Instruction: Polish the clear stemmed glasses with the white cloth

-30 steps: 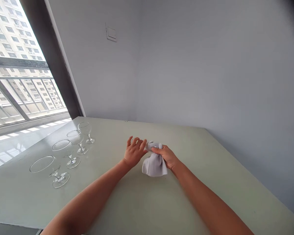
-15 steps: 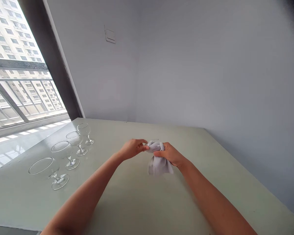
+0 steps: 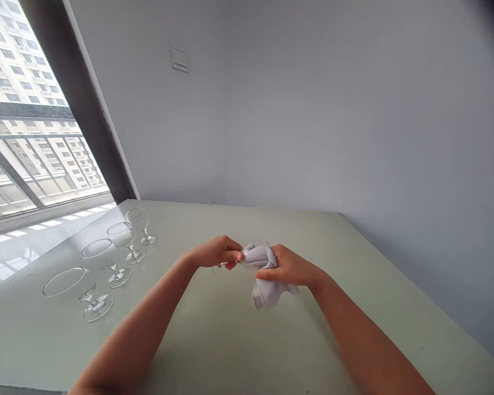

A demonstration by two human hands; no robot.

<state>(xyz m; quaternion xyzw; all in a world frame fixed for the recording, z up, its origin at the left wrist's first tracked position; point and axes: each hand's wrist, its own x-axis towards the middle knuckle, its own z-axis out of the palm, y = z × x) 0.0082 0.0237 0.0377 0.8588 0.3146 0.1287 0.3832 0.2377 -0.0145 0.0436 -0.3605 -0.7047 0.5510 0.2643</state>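
Note:
A clear stemmed glass (image 3: 249, 257) lies sideways in the air above the table, its foot partly showing behind my left hand (image 3: 220, 253). The fingers of that hand are closed around the glass's stem. At the bowl end, my right hand (image 3: 287, 265) grips a white cloth (image 3: 271, 292). Cloth covers the bowl and rim there, and its loose end hangs below my right thumb. My right fingers behind the cloth are mostly hidden.
Several more stemmed glasses stand upright in a row along the left side of the pale table (image 3: 230, 340), the nearest glass (image 3: 97, 308) left of my forearm. Grey walls (image 3: 296, 109) border the table's far side and right. A window (image 3: 24, 120) is at the left.
My left hand has closed on the stem and turned, and the glass's foot now shows behind it. Both hands sit slightly lower, and the cloth's hanging end has swung.

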